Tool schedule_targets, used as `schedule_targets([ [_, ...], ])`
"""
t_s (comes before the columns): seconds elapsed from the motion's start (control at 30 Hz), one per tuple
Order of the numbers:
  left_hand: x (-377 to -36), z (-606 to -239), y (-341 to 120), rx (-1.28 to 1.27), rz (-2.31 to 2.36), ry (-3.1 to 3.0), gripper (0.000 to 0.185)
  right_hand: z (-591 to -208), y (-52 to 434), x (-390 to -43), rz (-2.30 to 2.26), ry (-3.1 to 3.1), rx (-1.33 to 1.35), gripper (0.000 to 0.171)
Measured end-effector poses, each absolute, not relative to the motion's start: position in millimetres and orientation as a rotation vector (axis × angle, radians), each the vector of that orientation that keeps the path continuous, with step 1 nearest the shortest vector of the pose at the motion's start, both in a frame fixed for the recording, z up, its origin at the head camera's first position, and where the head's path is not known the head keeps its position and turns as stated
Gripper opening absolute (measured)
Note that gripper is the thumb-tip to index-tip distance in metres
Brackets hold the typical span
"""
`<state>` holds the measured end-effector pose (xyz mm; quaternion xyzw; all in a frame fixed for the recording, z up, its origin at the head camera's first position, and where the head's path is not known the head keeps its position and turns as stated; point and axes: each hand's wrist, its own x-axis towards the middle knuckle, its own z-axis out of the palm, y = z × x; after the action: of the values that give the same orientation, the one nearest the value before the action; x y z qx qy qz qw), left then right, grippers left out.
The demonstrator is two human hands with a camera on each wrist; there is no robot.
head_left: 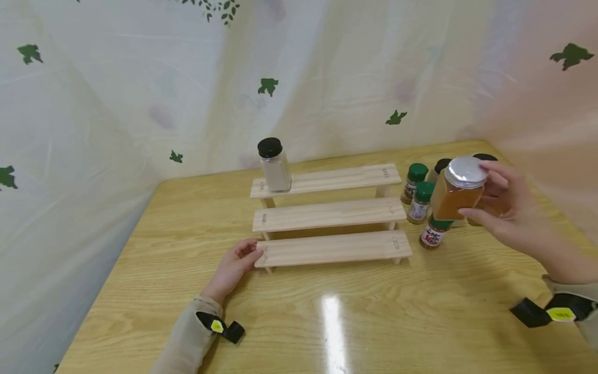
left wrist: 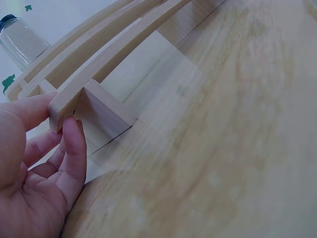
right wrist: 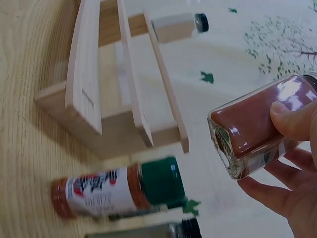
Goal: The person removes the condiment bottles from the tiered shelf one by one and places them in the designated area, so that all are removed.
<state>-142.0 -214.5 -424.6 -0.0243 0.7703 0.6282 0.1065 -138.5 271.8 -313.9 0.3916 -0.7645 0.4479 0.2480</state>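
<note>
While the left hand (head_left: pixel 235 263) rests open-fingered against the stepped rack's (head_left: pixel 333 248) lowest left end, the right hand (head_left: pixel 506 210) grips a silver-lidded spice jar (head_left: pixel 458 189) above the worktop's (head_left: pixel 327 322) right edge

Left hand (left wrist: pixel 37 168), thumb and fingertips touching the near-left end of the wooden stepped rack (left wrist: pixel 94 74); black-capped jar (left wrist: pixel 22 42) at far left.

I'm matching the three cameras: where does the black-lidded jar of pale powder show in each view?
Head: jar at the left end of the rack's top step.
Left wrist: top left corner, behind the steps.
Right wrist: top centre, lying sideways in frame.
Shared landmark: the rack.
</note>
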Motion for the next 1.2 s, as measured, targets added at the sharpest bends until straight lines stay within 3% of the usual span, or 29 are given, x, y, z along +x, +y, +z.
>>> schedule_targets([
  [0.23,-141.1,-425.1,-214.2,-0.085,1.839,2.272,0.038,-322.7,306.4,-125.1,1.145,-2.232,0.699,0.083],
  [0.4,-141.1,-425.0,-214.1,-0.092,1.84,2.282,0.038,-341.7,334.9,-125.6,1.177,-2.307,0.599,0.086],
  [0.53,-141.9,-425.0,-214.1,-0.091,1.846,2.284,0.038,-366.6,355.6,-130.6,1.221,-2.337,0.6,0.08],
  [0.8,-142.3,-424.4,-213.5,-0.101,1.835,2.295,0.037,-371.0,341.7,-122.3,1.117,-2.39,0.829,0.084],
  [1.2,-140.7,-422.5,-212.4,-0.093,1.848,2.284,0.036,-397.5,341.6,-130.6,1.226,-2.42,0.863,0.079],
])
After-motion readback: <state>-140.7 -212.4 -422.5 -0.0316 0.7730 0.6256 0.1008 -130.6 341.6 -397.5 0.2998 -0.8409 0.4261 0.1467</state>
